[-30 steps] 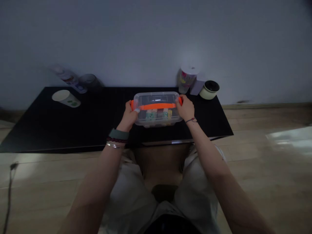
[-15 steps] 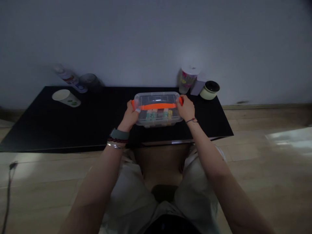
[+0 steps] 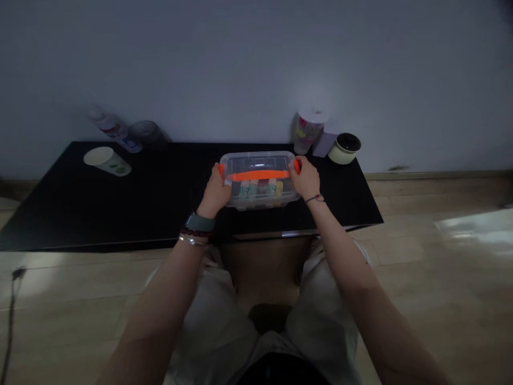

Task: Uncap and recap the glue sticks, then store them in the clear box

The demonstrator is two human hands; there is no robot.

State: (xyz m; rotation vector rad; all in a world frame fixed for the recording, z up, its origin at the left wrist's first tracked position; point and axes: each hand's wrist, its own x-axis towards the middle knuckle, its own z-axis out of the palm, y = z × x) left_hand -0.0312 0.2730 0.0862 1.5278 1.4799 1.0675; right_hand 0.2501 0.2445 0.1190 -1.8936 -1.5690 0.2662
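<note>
Nearest to me are the wearer's pale trousers (image 3: 224, 321), with both forearms reaching forward over them to the counter (image 3: 172, 184). The left wrist carries a dark band (image 3: 200, 223), and the right a thin cord bracelet (image 3: 315, 198).

Further on I have the clear lidded box (image 3: 258, 199), on or just above the counter's middle, near the front edge (I can't tell whether its base bears on the surface). The left hand (image 3: 215, 193) has its fingers bent closely around the box's left end, by an orange clip (image 3: 221, 170), thumb toward the lid. The right hand (image 3: 306, 178) grips the opposite end, fingers curled in at another orange clip (image 3: 297, 166). Between them an orange handle (image 3: 260, 175) lies across the lid, and I make out small green-and-white and yellow items inside, too dim to name.

Beyond, at the left, a paper cup (image 3: 114, 164) leans in my view, with a blurred bottle (image 3: 116, 131) and a dark jar (image 3: 148, 135) behind it. To the right rear I see a patterned tumbler (image 3: 306, 133), a pale purple carton (image 3: 325, 141) and a cream pot (image 3: 342, 155), all near the grey wall (image 3: 240, 69).
</note>
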